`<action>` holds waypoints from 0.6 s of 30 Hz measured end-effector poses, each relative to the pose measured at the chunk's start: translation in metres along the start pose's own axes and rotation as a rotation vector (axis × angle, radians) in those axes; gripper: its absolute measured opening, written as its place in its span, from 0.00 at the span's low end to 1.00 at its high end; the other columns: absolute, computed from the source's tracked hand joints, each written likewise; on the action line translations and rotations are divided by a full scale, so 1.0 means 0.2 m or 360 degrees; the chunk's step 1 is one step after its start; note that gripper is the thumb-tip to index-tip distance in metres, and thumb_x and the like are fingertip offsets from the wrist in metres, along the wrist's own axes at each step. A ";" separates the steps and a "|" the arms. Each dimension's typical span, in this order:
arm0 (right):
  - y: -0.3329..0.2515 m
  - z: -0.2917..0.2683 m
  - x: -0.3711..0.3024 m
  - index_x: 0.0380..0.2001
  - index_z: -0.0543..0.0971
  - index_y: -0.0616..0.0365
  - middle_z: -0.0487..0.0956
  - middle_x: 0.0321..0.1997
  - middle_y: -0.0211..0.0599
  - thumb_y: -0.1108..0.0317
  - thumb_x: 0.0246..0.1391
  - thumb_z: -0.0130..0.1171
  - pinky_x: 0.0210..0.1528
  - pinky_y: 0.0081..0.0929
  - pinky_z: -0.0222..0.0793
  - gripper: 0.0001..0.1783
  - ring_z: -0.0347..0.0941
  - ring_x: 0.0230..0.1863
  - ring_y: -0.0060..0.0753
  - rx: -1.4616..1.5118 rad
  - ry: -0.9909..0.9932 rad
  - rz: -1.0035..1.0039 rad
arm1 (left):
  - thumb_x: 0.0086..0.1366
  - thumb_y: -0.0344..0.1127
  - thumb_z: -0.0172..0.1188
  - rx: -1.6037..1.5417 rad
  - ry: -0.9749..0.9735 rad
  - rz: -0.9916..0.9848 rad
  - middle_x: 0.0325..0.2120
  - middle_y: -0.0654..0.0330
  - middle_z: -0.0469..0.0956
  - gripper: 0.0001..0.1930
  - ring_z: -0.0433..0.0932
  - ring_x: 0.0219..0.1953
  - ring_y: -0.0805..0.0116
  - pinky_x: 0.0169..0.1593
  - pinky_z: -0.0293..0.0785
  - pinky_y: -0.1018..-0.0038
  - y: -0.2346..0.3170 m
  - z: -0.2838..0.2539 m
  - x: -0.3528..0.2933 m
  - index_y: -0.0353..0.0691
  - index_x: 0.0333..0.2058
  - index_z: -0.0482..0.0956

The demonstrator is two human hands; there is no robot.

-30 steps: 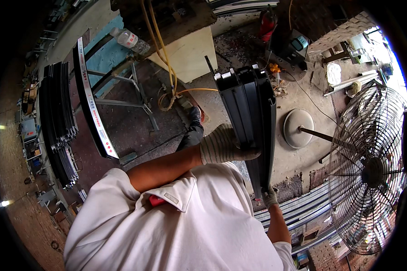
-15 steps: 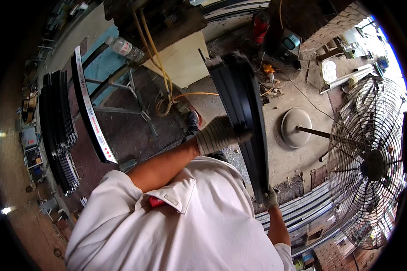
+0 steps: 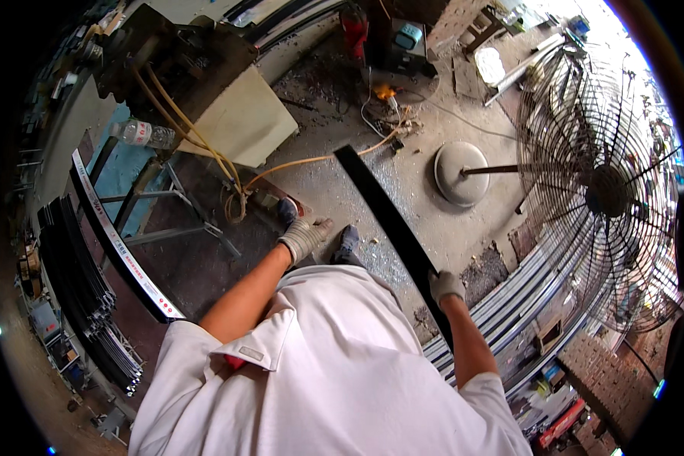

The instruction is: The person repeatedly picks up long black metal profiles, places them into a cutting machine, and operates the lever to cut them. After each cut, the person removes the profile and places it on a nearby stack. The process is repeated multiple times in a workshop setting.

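My right hand [image 3: 446, 287], in a pale work glove, is closed round a long, flat black profile bar [image 3: 391, 220] near its lower end. The bar slants up and left from that hand, its far end standing free over the floor. My left hand [image 3: 308, 237], in a striped glove, is off the bar. Its fingers stretch to the right, above my shoes [image 3: 347, 243], and hold nothing. At the left, nearest that arm, a black strip with a white printed label [image 3: 121, 247] lies along the metal stand [image 3: 167, 234].
Black profiles [image 3: 76, 266] are stacked far left. A big caged fan [image 3: 606, 190] on a round base [image 3: 460, 175] stands right. Silver profiles [image 3: 517, 296] lie behind my right arm. A yellow hose [image 3: 304, 161], a plastic bottle [image 3: 146, 134] and a cream panel [image 3: 247, 121] are ahead.
My left hand has let go of the black bar and drawn back left. The bar has turned to show a narrower face, still in my right hand. The view has shifted right.
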State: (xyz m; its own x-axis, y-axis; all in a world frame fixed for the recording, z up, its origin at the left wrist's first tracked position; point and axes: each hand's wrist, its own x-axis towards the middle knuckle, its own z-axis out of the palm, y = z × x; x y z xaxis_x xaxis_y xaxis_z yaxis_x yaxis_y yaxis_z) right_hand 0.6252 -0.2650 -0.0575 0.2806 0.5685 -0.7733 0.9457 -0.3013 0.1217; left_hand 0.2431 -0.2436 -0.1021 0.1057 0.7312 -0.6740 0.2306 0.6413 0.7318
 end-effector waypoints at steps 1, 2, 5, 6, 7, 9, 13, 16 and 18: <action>0.00 0.02 0.04 0.43 0.80 0.57 0.78 0.46 0.56 0.44 0.57 0.48 0.53 0.45 0.69 0.27 0.73 0.51 0.57 0.0036 -0.0048 0.0035 | 0.67 0.50 0.55 0.0061 0.0002 -0.0004 0.28 0.62 0.79 0.19 0.75 0.27 0.75 0.31 0.71 0.76 -0.04 -0.02 -0.02 0.38 0.43 0.77; 0.04 0.10 0.14 0.43 0.79 0.58 0.77 0.47 0.57 0.46 0.57 0.49 0.53 0.45 0.69 0.26 0.73 0.52 0.57 0.0018 -0.0085 0.0000 | 0.67 0.50 0.54 0.0124 0.0001 -0.0007 0.28 0.62 0.80 0.19 0.75 0.27 0.75 0.30 0.71 0.76 -0.07 -0.03 -0.03 0.38 0.42 0.77; -0.02 0.10 0.19 0.44 0.80 0.57 0.77 0.49 0.56 0.55 0.56 0.49 0.53 0.43 0.70 0.21 0.73 0.53 0.55 -0.0180 -0.0255 0.0002 | 0.66 0.52 0.54 0.0167 0.0133 -0.0080 0.28 0.62 0.79 0.20 0.76 0.27 0.74 0.29 0.72 0.76 -0.22 -0.12 -0.06 0.38 0.40 0.77; 0.11 0.29 0.36 0.44 0.80 0.58 0.77 0.50 0.51 0.63 0.52 0.51 0.52 0.39 0.72 0.19 0.73 0.54 0.48 -0.0217 -0.0329 0.0036 | 0.66 0.53 0.55 0.0114 0.0156 -0.0109 0.29 0.63 0.79 0.20 0.76 0.27 0.75 0.29 0.72 0.76 -0.23 -0.14 -0.08 0.38 0.39 0.77; 0.13 0.31 0.38 0.44 0.80 0.59 0.77 0.50 0.52 0.63 0.52 0.51 0.52 0.40 0.72 0.19 0.73 0.54 0.48 -0.0259 -0.0352 0.0036 | 0.65 0.53 0.55 0.0005 0.0237 -0.0198 0.30 0.64 0.78 0.21 0.76 0.28 0.75 0.29 0.71 0.77 -0.24 -0.16 -0.11 0.39 0.40 0.77; 0.17 0.33 0.41 0.43 0.80 0.59 0.77 0.51 0.52 0.63 0.50 0.52 0.52 0.40 0.72 0.19 0.73 0.54 0.48 -0.0344 -0.0370 0.0045 | 0.66 0.50 0.55 -0.0173 0.0317 -0.0253 0.29 0.64 0.77 0.19 0.75 0.27 0.77 0.28 0.70 0.80 -0.24 -0.20 -0.16 0.39 0.41 0.76; 0.21 0.33 0.38 0.44 0.80 0.60 0.77 0.51 0.53 0.62 0.48 0.54 0.52 0.41 0.72 0.21 0.74 0.54 0.48 -0.0406 -0.0376 0.0096 | 0.67 0.47 0.55 -0.0320 0.0404 -0.0324 0.29 0.63 0.76 0.17 0.72 0.25 0.79 0.25 0.68 0.84 -0.33 -0.25 -0.19 0.37 0.41 0.76; 0.24 0.34 0.37 0.45 0.80 0.60 0.76 0.52 0.53 0.62 0.47 0.55 0.53 0.40 0.71 0.21 0.73 0.55 0.48 -0.0432 -0.0404 0.0131 | 0.66 0.47 0.56 -0.0376 0.0384 -0.0393 0.28 0.64 0.76 0.17 0.72 0.25 0.79 0.27 0.69 0.81 -0.34 -0.24 -0.23 0.36 0.40 0.76; 0.28 0.39 0.39 0.46 0.79 0.60 0.76 0.52 0.53 0.63 0.48 0.54 0.53 0.40 0.71 0.22 0.73 0.55 0.48 -0.0452 -0.0419 0.0146 | 0.64 0.49 0.58 -0.0343 0.0446 -0.0386 0.25 0.64 0.76 0.19 0.72 0.25 0.77 0.29 0.70 0.77 -0.38 -0.20 -0.22 0.35 0.38 0.77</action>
State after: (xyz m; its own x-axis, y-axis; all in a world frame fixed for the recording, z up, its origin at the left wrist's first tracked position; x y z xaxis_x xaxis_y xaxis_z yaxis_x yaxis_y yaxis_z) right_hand 0.6864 -0.2971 -0.1591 0.3496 0.3224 -0.8797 0.9366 -0.0973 0.3365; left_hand 0.1829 -0.3149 -0.1234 -0.2006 0.5691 -0.7974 0.0059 0.8146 0.5799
